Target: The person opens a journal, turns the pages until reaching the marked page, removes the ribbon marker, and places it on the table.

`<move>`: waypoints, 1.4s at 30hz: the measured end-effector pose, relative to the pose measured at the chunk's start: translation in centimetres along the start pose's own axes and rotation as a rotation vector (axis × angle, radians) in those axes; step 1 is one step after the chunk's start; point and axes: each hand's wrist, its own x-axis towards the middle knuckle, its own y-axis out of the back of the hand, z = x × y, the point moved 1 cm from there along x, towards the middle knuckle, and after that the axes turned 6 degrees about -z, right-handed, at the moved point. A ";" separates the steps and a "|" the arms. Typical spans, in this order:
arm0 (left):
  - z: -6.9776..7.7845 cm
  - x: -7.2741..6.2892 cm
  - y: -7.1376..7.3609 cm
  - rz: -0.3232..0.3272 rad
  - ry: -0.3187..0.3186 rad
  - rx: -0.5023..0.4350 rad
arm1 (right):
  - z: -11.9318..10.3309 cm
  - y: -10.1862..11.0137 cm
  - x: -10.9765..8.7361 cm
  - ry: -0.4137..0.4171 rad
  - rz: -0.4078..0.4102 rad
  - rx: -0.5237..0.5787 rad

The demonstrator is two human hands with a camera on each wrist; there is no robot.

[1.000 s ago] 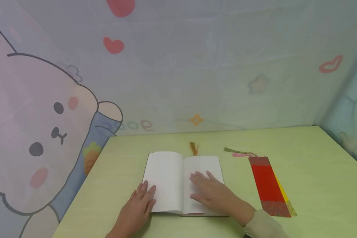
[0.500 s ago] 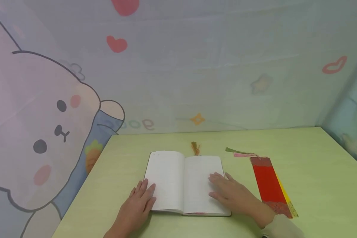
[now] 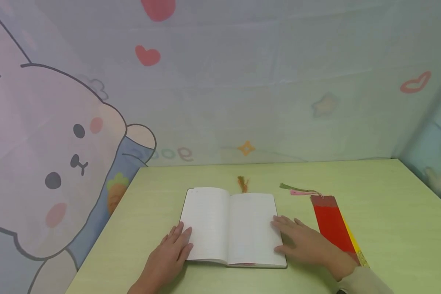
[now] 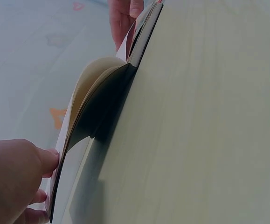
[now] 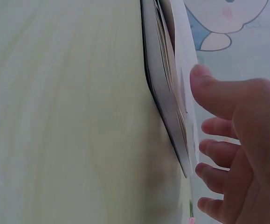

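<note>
An open notebook (image 3: 209,224) with a dark cover lies on the table, its blank pages facing up. My left hand (image 3: 169,255) rests with extended fingers on the lower left edge of the left page. In the left wrist view the notebook's left cover (image 4: 97,112) stands a little off the table beside that hand. Over the right edge of the right page, my right hand (image 3: 303,241) is spread, palm down, and holds nothing. The right wrist view shows its thumb and fingertips (image 5: 211,151) close over the page block. An orange-brown tassel (image 3: 243,184) sticks out from the notebook's top.
To the right lie a red bookmark (image 3: 330,224) and a yellow bookmark (image 3: 354,241), partly overlapping. The right forearm covers their lower part. Their green and pink tassels (image 3: 297,190) point left. A printed cloth backdrop (image 3: 264,81) rises behind the light green table (image 3: 397,228).
My right hand has slid rightward across the right page to its outer edge. The left hand stays in place on the left page.
</note>
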 end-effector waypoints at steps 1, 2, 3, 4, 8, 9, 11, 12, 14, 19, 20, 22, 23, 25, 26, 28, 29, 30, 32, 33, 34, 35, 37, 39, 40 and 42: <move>-0.1 0.0 -0.1 0.002 0.000 0.001 | 0.1 0.1 -0.1 0.006 -0.004 0.005; -0.1 0.0 -0.1 0.005 -0.001 0.003 | 0.1 0.1 -0.1 0.009 -0.010 0.010; -0.1 0.0 -0.1 0.008 -0.002 0.003 | 0.2 0.2 -0.2 0.012 -0.018 0.015; -0.2 0.0 -0.2 0.013 -0.003 0.000 | 0.2 0.2 -0.2 0.013 -0.026 0.021; -0.2 -0.2 -0.3 0.034 -0.003 -0.015 | 0.4 0.2 -0.2 0.016 -0.056 0.033; -0.3 -0.2 -0.4 0.038 -0.001 -0.019 | 0.4 0.1 -0.2 0.021 -0.061 0.033; -0.3 -0.3 -0.4 0.040 0.000 -0.024 | 0.5 0.0 -0.2 0.027 -0.069 0.034; -0.3 -0.3 -0.4 0.039 0.000 -0.025 | 0.5 -0.1 -0.2 0.027 -0.073 0.035; -0.3 -0.3 -0.4 0.034 0.002 -0.023 | 0.5 -0.1 -0.2 0.027 -0.077 0.029; -0.3 -0.1 -0.4 0.026 0.005 -0.015 | 0.4 -0.1 -0.1 -0.006 -0.079 0.034; -0.3 -0.1 -0.4 0.026 0.005 -0.015 | 0.4 0.0 0.0 -0.013 -0.078 0.037; -0.3 -0.1 -0.4 0.028 0.001 -0.013 | 0.3 0.1 0.0 -0.025 -0.075 0.044; -0.3 -0.1 -0.4 0.029 -0.001 -0.012 | 0.3 0.1 0.1 -0.027 -0.073 0.048; -0.3 -0.1 -0.4 0.030 -0.002 -0.011 | 0.2 0.1 0.1 -0.026 -0.067 0.047; -0.3 -0.1 -0.4 0.030 -0.002 -0.011 | 0.2 0.1 0.1 -0.023 -0.061 0.048; -0.3 -0.1 -0.4 0.027 -0.002 -0.013 | 0.2 0.1 0.2 -0.016 -0.048 0.045; -0.3 -0.1 -0.4 0.026 0.000 -0.015 | 0.3 0.0 0.3 -0.014 -0.044 0.041; -0.3 -0.1 -0.4 0.024 0.002 -0.015 | 0.3 0.0 0.3 -0.010 -0.037 0.037; -0.3 -0.1 -0.4 0.024 0.002 -0.015 | 0.3 -0.1 0.4 -0.011 -0.023 0.032; -0.3 -0.1 -0.5 0.025 0.001 -0.015 | 0.4 -0.2 0.5 -0.010 -0.015 0.029; -0.3 -0.1 -0.5 0.026 0.000 -0.015 | 0.4 -0.2 0.5 -0.010 -0.006 0.028; -0.3 0.0 -0.5 0.027 0.000 -0.015 | 0.4 -0.2 0.5 -0.009 0.007 0.028; -0.3 0.0 -0.5 0.027 -0.001 -0.016 | 0.5 -0.3 0.6 -0.011 0.034 0.029; -0.3 0.0 -0.5 0.022 0.001 -0.016 | 0.5 -0.4 0.6 -0.009 0.066 0.025; -0.3 0.0 -0.5 0.018 0.003 -0.015 | 0.5 -0.4 0.6 -0.012 0.081 0.022; -0.3 0.0 -0.5 0.013 0.008 -0.011 | 0.4 -0.4 0.7 -0.017 0.109 0.017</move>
